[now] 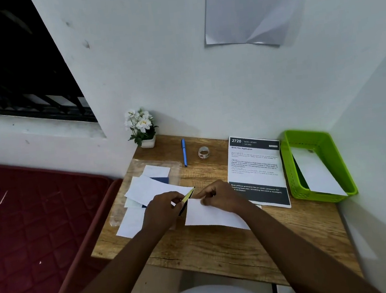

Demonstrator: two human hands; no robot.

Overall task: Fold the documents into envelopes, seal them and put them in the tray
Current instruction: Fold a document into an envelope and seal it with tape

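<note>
1. Head view: your left hand (163,208) pinches a thin yellow-green strip (188,196) with a dark lower edge, its fingers (176,200) curled round it just left of the white envelope (210,214).
2. Your right hand (220,197) rests on the top edge of that envelope, fingers curled and pressing or pinching at its upper left corner; you cannot tell from here whether they grip the paper or only hold it down.
3. The envelope lies flat on the wooden tabletop (224,252), near the middle, tilted slightly, with its right end just beside the printed instruction sheet (255,170).
4. To your left sits a loose pile of white documents (143,189) with a dark blue piece among them, lying on a clear plastic sleeve (175,170).
5. The green tray (295,177) stands at the right edge of the tabletop against the wall, and 1 white envelope in the tray (317,175) leans inside it.
6. At the back of the tabletop lie a blue pen (184,152) and a small roll of tape (203,151), well apart from your hands.
7. A small pot of white flowers (141,128) stands at the back left corner.
8. A red mattress (27,227) lies to the left of the tabletop.
</note>
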